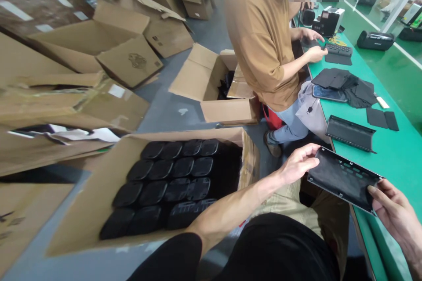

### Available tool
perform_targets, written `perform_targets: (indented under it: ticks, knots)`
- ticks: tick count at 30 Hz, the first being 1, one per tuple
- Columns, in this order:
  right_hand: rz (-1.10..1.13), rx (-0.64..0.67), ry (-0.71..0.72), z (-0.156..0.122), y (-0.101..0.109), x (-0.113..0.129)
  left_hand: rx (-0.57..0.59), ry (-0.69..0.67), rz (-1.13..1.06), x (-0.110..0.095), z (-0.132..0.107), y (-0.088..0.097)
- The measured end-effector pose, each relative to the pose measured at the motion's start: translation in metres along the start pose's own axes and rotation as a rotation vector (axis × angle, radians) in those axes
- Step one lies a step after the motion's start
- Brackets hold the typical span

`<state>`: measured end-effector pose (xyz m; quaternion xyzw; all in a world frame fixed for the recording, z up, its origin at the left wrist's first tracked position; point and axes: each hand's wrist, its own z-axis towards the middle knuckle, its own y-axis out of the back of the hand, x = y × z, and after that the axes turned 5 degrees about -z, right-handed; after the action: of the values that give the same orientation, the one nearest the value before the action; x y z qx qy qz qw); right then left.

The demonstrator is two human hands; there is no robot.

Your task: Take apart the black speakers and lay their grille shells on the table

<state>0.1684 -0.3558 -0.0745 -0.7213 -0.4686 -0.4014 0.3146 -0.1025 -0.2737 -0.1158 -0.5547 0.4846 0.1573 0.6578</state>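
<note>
I hold a flat black perforated panel [343, 179] between both hands over the edge of the green table [400, 158]. My left hand [298, 163] grips its left end with fingers closed on the edge. My right hand [394, 213] clasps its right end, thumb on top. Below my left forearm stands an open cardboard box [108, 193] packed with rows of black rounded shells [168, 184].
A person in a brown shirt [260, 35] sits ahead at the table, handling a small black part. Black fabric pieces [349, 85], another black panel [349, 132] and black speakers [375, 40] lie on the table. Open cartons [211, 83] crowd the grey floor at left.
</note>
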Motion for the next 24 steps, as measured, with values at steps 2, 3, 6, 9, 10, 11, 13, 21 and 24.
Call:
perform_targets:
  ticks: [2,3,6,9,10,11,13,21,24]
  knots:
    - [-0.012,0.012,0.005,0.0000,-0.0005,0.0007,0.001,0.002,-0.003,0.0004,0.0003,0.0001]
    - [-0.011,0.012,0.003,-0.0001,-0.0011,0.0012,0.001,0.004,-0.004,0.0006,0.0003,0.0001]
    - [-0.003,0.004,-0.012,-0.0003,-0.0027,0.0021,0.001,0.009,0.001,0.0010,0.0002,0.0006]
    - [0.002,0.006,-0.011,-0.0004,-0.0027,0.0015,0.008,0.002,-0.002,0.0018,-0.0002,0.0013]
    - [-0.001,0.010,-0.007,-0.0004,-0.0022,0.0010,0.011,0.000,-0.005,0.0022,-0.0002,0.0015]
    - [-0.006,0.013,-0.003,-0.0002,-0.0015,0.0003,0.011,0.000,-0.008,0.0025,-0.0002,0.0017]
    - [-0.021,0.011,0.003,0.0002,0.0001,-0.0011,0.003,0.002,-0.003,0.0030,0.0000,0.0019]
    - [-0.060,0.000,0.016,0.0006,-0.0005,-0.0011,-0.012,0.003,0.014,0.0002,0.0003,-0.0010]
    - [-0.045,-0.016,0.001,-0.0006,-0.0022,0.0006,-0.011,0.001,0.024,-0.0003,0.0005,-0.0017]
